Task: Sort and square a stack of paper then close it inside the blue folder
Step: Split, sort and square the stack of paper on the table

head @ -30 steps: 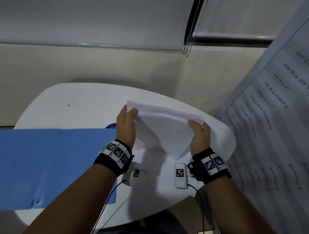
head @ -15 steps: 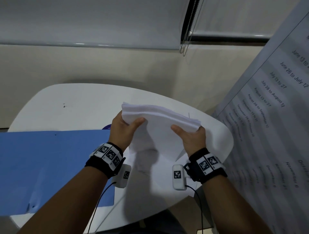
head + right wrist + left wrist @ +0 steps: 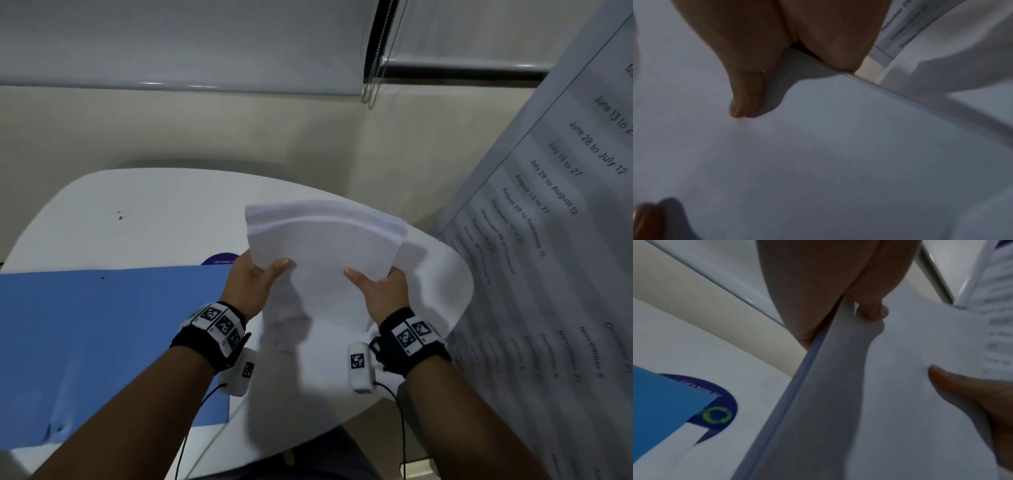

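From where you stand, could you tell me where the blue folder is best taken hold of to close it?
I would take the blue folder by its right-hand edge, nearest the paper stack. It lies open and flat on the table, and that edge is free and close to the left hand.

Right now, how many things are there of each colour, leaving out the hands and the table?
White: 2, the paper stack and the printed date chart.
Blue: 1, the blue folder.
Dark purple: 1, the round sticker.
Total: 4.
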The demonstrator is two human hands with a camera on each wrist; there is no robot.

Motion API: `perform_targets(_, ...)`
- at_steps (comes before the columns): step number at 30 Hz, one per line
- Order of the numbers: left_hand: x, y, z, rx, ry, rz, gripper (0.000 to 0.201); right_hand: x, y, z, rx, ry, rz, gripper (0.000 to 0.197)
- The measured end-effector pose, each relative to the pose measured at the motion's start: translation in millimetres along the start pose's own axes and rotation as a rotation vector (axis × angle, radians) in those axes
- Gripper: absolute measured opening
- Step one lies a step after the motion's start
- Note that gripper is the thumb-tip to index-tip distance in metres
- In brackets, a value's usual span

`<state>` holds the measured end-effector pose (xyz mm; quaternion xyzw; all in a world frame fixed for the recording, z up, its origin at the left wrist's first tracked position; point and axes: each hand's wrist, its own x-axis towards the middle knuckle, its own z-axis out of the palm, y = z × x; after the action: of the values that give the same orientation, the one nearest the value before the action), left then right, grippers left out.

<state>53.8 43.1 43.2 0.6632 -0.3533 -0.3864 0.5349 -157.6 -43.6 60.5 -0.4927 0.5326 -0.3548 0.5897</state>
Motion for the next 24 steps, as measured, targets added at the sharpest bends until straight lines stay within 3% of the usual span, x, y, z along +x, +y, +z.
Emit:
perform_targets(3, 2, 8, -11, -0.023, 0.041, 0.006, 0.024, 3, -18, 0, 0.016, -0.042, -0.042, 0.019)
perform_targets(6, -3, 5, -23, -0.005, -0.035, -0.041, 0.025, 1, -27, 2, 0.117, -0.1, -0.015, 0.018)
perform_targets(9, -12, -3, -28, -0.022, 0.022, -0.077, 0.025, 3, -20, 9, 0.163, -0.132, 0.06, 0.022)
perform_targets(14, -27, -19, -34, -0.139, 0.173, -0.173, 0.029, -6, 29, 16, -0.198, -0.253, 0.083, 0.032)
perform_targets(18, -33, -35, -41, 0.031, 0.122, -0.224, 0.024, -11, 58, 21, -0.384, -0.351, 0.115, 0.037)
perform_targets(20, -38, -41, -45, 0.044, 0.146, -0.239, 0.019, -3, 73, 17, -0.512, -0.295, 0.187, 0.047)
perform_targets(22, -45, -44, -51, 0.041, 0.194, -0.235, 0.019, 11, 87, 4, -0.694, -0.074, 0.233, 0.049)
perform_targets(24, -50, -44, -59, 0.041, 0.23, -0.244, 0.02, 24, 96, -14, -0.908, 0.124, 0.31, 0.068)
